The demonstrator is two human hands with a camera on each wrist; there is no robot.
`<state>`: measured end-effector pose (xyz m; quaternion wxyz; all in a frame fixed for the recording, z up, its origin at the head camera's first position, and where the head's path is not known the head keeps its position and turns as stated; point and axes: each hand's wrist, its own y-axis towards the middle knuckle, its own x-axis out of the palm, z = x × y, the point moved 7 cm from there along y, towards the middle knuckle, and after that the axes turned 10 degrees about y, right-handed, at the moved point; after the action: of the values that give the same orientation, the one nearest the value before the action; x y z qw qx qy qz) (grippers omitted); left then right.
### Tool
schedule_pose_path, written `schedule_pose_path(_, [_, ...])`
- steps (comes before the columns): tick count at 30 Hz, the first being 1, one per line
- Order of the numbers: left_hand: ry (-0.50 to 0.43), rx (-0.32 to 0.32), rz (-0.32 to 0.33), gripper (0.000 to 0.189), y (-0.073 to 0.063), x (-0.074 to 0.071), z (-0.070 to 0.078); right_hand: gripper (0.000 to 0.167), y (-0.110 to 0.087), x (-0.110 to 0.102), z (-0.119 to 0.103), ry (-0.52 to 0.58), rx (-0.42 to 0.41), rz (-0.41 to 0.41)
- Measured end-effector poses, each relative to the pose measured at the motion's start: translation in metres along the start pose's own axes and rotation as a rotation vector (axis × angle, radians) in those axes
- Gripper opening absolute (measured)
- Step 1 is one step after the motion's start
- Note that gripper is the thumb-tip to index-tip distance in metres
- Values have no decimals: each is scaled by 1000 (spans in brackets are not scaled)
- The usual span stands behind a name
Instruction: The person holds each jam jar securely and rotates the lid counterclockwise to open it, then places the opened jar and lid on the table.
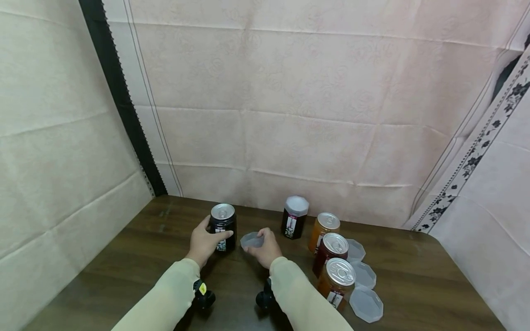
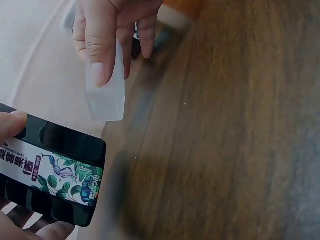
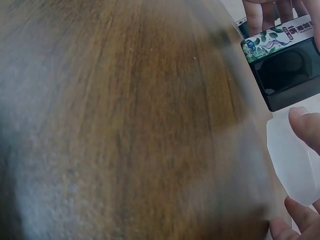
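My left hand grips a dark jar with a silver pull-tab top, fingers and thumb around its sides. The jar's label, printed with green leaves, shows in the left wrist view. Just to the right, my right hand pinches a translucent plastic lid between thumb and fingers. Seen from the right wrist, the lid has a many-sided outline and is held close beside the jar.
A dark jar with a white lid stands behind my right hand. On the right, two amber jars and a dark red jar form a row, with several clear lids beside them. Cloth walls bound the wooden table.
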<state>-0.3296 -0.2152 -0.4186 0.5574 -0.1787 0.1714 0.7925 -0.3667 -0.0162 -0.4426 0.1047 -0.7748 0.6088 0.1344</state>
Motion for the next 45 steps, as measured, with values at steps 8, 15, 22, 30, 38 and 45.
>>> schedule_pose_path(8, [-5,6,4,83,2,1,-2,47,0,2,-1,-28,-17,1])
schedule_pose_path(15, [-2,1,-4,79,3,4,-1,47,1,5,0,-48,-12,9])
schedule_pose_path(22, [1,3,-1,79,4,4,-3,47,2,5,0,-62,-34,11])
schedule_pose_path(30, [-6,-5,-9,83,7,6,-7,50,5,6,1,-94,-56,3])
schedule_pose_path(38, [-4,2,-18,83,9,8,-7,61,6,7,-2,-151,-57,-17])
schedule_pose_path(45, [-10,18,-25,82,9,8,-6,68,8,7,-1,-249,-81,-19])
